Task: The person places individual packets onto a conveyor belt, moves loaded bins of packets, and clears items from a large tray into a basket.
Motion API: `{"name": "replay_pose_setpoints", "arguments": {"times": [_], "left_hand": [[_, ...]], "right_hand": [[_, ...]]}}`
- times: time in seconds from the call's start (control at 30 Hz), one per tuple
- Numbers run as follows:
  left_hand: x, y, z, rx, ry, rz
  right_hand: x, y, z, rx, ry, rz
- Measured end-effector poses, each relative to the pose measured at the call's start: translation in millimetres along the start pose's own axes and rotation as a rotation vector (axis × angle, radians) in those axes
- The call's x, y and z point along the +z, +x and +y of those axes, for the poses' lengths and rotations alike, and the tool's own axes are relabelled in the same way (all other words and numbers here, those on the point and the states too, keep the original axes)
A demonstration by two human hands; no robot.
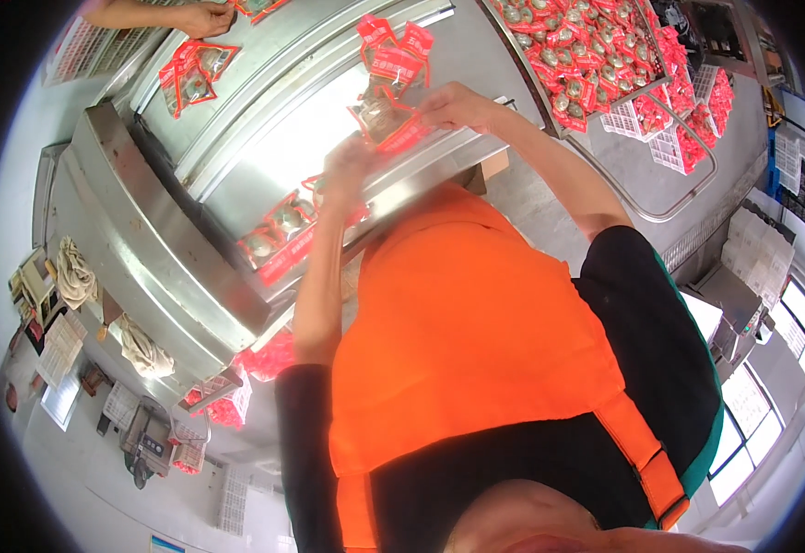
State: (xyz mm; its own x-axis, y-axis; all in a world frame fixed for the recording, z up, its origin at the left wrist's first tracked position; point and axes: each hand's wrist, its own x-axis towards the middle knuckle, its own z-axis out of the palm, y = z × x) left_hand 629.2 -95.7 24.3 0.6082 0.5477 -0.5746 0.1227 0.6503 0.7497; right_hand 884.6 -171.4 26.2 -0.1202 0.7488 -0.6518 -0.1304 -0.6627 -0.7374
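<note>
My right hand (459, 109) pinches the right edge of a clear plastic pouch (383, 119) with red printing and a round, dark food item inside. My left hand (350, 167), blurred, is at the pouch's lower left; its fingertips are indistinct. Just beyond, more red-printed pouches (395, 59) lie overlapping on the bright metal bed (285, 145) of a stainless steel machine. Along the near edge of this bed, to the left of my left hand, is a row of filled pouches (285, 231), partly hidden by my forearm.
Another person's hand (205, 19) is across the bed near two pouches (195, 75). A metal tray (554, 114) heaped with filled pouches stands at the right, with white crates (668, 148) beyond it. The machine's long steel housing (160, 228) rises at the left, with cloths (143, 345) beside it.
</note>
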Motion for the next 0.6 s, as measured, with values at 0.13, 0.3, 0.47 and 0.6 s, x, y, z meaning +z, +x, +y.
{"name": "replay_pose_setpoints", "arguments": {"times": [0.13,0.3,0.47,0.6], "left_hand": [[-6,12,-39,0.208,0.441,0.143],[8,-3,-58,0.358,0.872,0.27],[32,-15,-39,0.416,1.018,0.335],[44,-18,-21,0.192,1.054,0.291]], "right_hand": [[5,15,19,-0.592,-0.621,0.127],[12,-5,37,-0.52,-0.745,0.226],[22,-19,13,-0.407,-0.791,0.174],[27,-22,-5,-0.171,-1.341,0.148]]}}
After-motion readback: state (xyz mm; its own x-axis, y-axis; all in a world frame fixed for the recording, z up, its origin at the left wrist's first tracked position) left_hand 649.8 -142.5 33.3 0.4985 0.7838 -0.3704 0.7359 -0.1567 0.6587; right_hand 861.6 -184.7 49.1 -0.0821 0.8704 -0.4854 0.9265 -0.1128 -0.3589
